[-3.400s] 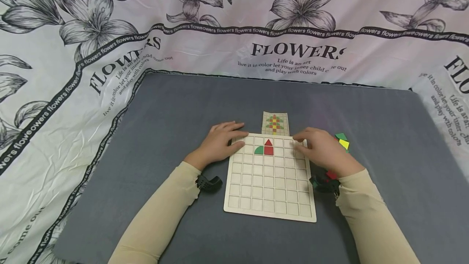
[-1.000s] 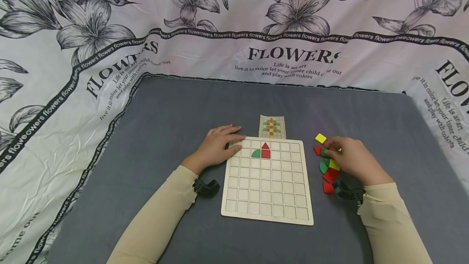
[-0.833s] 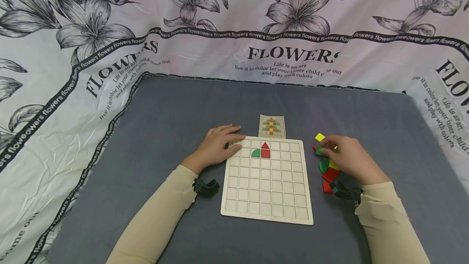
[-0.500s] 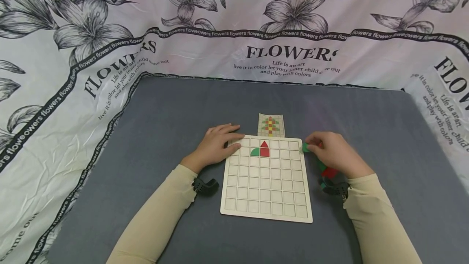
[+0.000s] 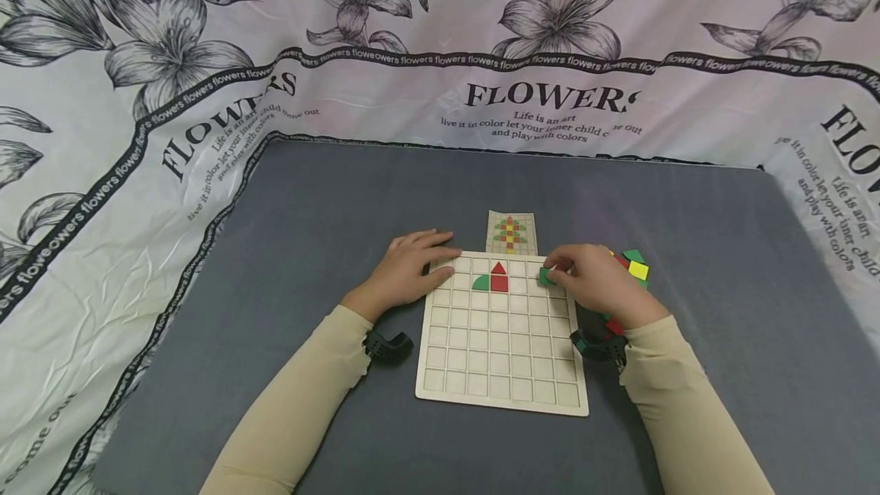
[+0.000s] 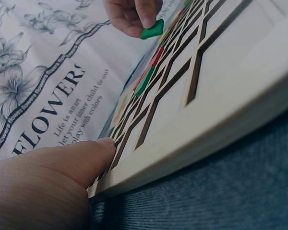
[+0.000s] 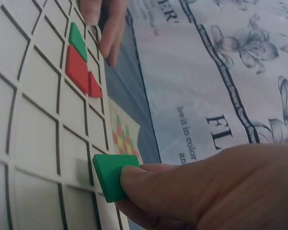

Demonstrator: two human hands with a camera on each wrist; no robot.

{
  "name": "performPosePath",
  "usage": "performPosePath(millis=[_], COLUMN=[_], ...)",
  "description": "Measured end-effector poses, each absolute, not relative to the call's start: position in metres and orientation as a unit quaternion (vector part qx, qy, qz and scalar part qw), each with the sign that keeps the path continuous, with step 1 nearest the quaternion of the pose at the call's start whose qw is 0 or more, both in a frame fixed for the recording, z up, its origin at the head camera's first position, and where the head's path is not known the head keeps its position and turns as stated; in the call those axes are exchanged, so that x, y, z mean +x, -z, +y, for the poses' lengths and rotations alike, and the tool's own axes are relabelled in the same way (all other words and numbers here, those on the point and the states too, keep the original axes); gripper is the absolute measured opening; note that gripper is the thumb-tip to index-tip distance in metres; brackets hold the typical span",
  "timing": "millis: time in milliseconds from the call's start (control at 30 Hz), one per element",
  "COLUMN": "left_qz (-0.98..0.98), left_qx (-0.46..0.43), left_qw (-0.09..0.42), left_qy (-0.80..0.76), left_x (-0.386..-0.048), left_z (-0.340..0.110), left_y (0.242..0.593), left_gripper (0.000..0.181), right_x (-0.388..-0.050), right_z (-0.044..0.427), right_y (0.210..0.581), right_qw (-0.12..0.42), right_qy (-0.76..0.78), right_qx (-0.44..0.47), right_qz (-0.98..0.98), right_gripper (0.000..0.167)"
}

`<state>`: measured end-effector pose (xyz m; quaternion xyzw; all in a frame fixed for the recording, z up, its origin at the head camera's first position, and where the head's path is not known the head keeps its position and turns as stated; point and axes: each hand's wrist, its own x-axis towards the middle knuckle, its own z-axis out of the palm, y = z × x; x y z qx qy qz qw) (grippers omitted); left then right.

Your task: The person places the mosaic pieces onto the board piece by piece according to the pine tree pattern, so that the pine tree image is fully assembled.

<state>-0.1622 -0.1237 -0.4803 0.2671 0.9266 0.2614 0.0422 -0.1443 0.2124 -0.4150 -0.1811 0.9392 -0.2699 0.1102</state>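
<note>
My right hand [image 5: 596, 277] pinches a green tile [image 7: 108, 176] between thumb and fingers, just above the upper right cells of a pale grid board [image 5: 502, 350]. The fingers hide part of the tile, so its full outline cannot be told. On the board lie a red triangle [image 5: 498, 269], a red square [image 5: 499, 283] below it, and a green quarter-circle [image 5: 480, 283] to the square's left. My left hand [image 5: 406, 270] rests at the board's upper left corner, fingers extended; in the left wrist view its thumb [image 6: 93, 155] lies against the board's edge.
A small pattern card [image 5: 511, 233] with a coloured tree design lies behind the board, touching or close to its top edge. Loose tiles, among them a yellow one [image 5: 638, 270], lie right of the board, partly hidden by my right arm. Everything stands on a dark grey table [image 5: 330, 205].
My right hand went to the loose tiles, took hold of a green tile and has carried it left, over the board's upper right part. My left hand has stayed at the corner.
</note>
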Motion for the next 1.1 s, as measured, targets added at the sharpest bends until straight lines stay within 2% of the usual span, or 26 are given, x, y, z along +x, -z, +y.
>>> performPosePath(millis=[267, 1100], left_qz=[0.927, 0.925], left_qx=[0.266, 0.270], left_qw=[0.043, 0.040], left_qy=[-0.261, -0.265], left_x=[-0.163, -0.161], left_z=[-0.123, -0.122], left_y=[0.479, 0.474], left_gripper=[0.044, 0.044], right_x=[-0.146, -0.140], right_z=[0.196, 0.171], right_y=[0.418, 0.423], right_qw=[0.134, 0.128], right_qy=[0.274, 0.262], right_qx=[-0.187, -0.205], right_qz=[0.934, 0.934], right_gripper=[0.012, 0.008])
